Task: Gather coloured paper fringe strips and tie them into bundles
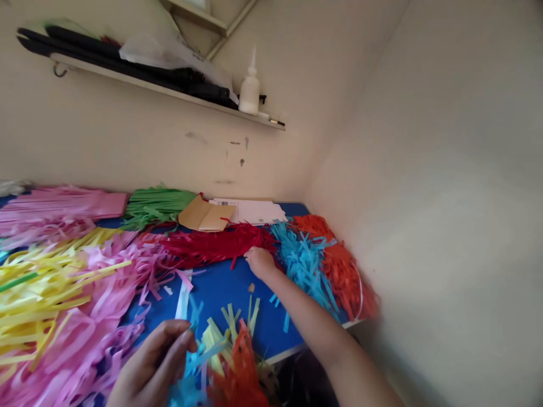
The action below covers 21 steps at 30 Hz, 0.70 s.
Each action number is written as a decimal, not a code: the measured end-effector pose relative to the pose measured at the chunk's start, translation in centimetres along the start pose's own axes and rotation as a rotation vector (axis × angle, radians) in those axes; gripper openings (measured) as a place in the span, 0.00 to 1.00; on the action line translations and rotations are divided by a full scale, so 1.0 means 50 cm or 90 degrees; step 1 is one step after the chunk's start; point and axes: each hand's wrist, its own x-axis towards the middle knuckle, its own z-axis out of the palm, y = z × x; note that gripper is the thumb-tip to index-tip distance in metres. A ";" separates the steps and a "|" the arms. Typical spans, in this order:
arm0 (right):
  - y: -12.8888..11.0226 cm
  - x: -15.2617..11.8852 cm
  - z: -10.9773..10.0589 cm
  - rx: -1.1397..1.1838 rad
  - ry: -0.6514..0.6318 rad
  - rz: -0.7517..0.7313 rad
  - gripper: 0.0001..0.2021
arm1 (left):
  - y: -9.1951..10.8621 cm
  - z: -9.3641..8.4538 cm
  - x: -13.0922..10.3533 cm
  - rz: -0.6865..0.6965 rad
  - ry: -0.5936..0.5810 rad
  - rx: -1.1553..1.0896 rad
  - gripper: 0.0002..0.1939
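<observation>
My left hand (155,362) is at the lower left, its thumb and fingers pinched together on light blue fringed paper (186,390), with strips poking out above and below the fingertips. Beside it, orange fringe (241,367) and pale yellow strips (231,319) gather at the table's front edge. My right hand (259,262) reaches across the table, its fingers curled at the edge of a pile of red fringed paper (203,246); the fingertips are partly hidden. Right of that hand lies a blue fringe pile (303,254), with an orange-red fringe pile (345,271) beyond it.
Pink fringe (106,277) and yellow fringe (38,299) cover the left of the blue table (224,288). Green fringe (159,203), a brown envelope (206,215) and white papers (254,212) lie along the wall. A shelf above holds a white bottle (250,93).
</observation>
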 end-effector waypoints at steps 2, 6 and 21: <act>-0.006 -0.005 -0.010 -0.003 0.004 0.006 0.08 | -0.001 0.019 0.010 -0.013 0.014 0.014 0.18; -0.030 -0.071 -0.050 0.031 0.045 0.015 0.06 | 0.000 0.032 0.017 0.009 0.045 0.083 0.19; -0.137 -0.325 0.001 0.905 0.150 0.139 0.06 | 0.023 0.094 0.030 -0.063 0.030 0.033 0.20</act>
